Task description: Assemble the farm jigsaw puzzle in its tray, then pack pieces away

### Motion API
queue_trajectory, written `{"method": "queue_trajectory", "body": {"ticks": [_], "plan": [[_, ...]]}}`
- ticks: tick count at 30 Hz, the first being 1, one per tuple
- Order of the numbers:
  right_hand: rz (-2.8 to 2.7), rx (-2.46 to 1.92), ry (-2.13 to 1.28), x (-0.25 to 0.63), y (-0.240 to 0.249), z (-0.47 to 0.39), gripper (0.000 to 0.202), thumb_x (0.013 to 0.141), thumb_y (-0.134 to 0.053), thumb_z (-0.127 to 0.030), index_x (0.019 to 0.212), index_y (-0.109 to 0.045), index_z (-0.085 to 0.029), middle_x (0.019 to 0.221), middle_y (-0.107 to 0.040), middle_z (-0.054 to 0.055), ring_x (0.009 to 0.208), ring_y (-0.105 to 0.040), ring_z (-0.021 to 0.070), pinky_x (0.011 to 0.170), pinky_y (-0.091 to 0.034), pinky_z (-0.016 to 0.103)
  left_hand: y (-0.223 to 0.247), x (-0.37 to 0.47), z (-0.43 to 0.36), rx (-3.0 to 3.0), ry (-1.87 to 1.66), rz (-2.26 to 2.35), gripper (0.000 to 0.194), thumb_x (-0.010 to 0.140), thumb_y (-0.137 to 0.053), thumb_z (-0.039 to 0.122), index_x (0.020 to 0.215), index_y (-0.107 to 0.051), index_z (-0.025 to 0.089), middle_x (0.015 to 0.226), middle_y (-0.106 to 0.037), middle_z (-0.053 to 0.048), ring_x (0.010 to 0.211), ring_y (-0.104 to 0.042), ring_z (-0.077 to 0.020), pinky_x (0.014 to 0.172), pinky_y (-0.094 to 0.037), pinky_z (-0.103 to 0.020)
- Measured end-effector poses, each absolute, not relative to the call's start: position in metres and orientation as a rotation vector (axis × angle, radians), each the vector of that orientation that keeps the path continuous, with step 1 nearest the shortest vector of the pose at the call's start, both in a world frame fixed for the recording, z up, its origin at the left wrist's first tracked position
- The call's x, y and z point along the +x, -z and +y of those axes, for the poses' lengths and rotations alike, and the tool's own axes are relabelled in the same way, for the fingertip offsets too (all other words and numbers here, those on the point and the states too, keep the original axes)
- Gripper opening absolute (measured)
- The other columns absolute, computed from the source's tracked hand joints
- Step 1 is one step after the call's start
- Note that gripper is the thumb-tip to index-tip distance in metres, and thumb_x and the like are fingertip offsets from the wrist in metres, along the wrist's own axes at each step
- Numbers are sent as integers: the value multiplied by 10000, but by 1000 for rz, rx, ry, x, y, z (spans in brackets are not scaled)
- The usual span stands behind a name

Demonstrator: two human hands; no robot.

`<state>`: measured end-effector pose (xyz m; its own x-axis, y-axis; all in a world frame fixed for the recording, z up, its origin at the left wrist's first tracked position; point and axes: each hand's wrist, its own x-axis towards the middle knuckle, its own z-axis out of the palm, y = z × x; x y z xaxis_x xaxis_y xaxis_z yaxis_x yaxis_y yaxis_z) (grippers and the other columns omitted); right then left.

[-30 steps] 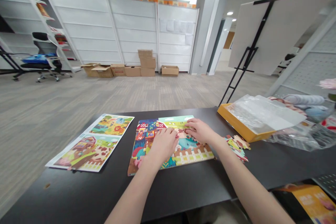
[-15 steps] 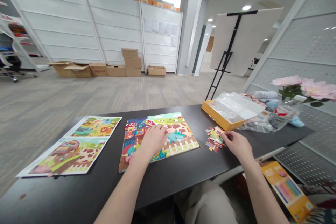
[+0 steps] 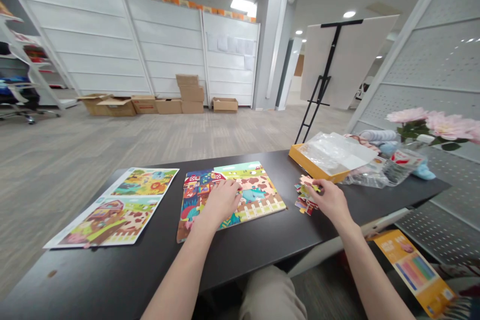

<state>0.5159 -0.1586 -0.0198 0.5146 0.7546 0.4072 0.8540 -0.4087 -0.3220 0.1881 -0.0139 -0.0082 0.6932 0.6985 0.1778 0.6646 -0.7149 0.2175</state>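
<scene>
A colourful jigsaw puzzle board (image 3: 262, 192) with farm pictures lies on the black table. My left hand (image 3: 224, 200) rests palm down over its middle, fingers reaching out across the pieces and hiding part of the picture. To the right of the board is a small heap of loose puzzle pieces (image 3: 303, 204). My right hand (image 3: 330, 200) is at that heap, thumb and fingers closed on a puzzle piece (image 3: 308, 182) raised at its top. The fingers partly cover the heap.
A printed picture sheet (image 3: 108, 220) lies left on the table (image 3: 157, 265). Behind the heap sits a yellow box tray (image 3: 315, 166) with clear plastic, near plastic bags and pink flowers (image 3: 446, 125). An orange box (image 3: 416, 270) is below at right; an easel (image 3: 318, 90) stands beyond.
My right hand has closed in over the heap, and a piece now stands lifted at its fingertips. The left hand stays on the board. The view has shifted slightly.
</scene>
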Motion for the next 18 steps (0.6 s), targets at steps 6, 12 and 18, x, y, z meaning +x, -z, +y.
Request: {"method": "queue_trajectory", "body": {"ticks": [6, 12, 18], "plan": [[-1781, -2048, 142, 500, 15, -121, 311, 932, -514, -429, 928, -717, -195, 1065, -718, 114, 1000, -634, 278, 898, -483, 397, 2, 188, -18, 2761, -364, 1130, 267, 956, -498, 266, 1139, -670, 173, 1193, -663, -128, 1136, -595, -281, 1017, -447, -414], [-2194, -2018, -6, 500, -5, -145, 340, 900, -483, -190, 1074, -766, -263, 1391, -595, 102, 1224, -546, 307, 1043, -421, 478, 1, 186, -20, 2756, -399, 1125, 249, 958, -498, 262, 1125, -665, 182, 1184, -662, -127, 1119, -600, -286, 984, -467, -424], [-2473, -2174, -147, 508, -23, -166, 648, 662, -639, -89, 1262, -682, -331, 1465, -545, 76, 1282, -485, 397, 989, -424, 537, -1, 184, -32, 2800, -410, 1113, 237, 957, -504, 254, 1111, -661, 165, 1168, -661, -140, 1134, -589, -298, 988, -465, -442]]}}
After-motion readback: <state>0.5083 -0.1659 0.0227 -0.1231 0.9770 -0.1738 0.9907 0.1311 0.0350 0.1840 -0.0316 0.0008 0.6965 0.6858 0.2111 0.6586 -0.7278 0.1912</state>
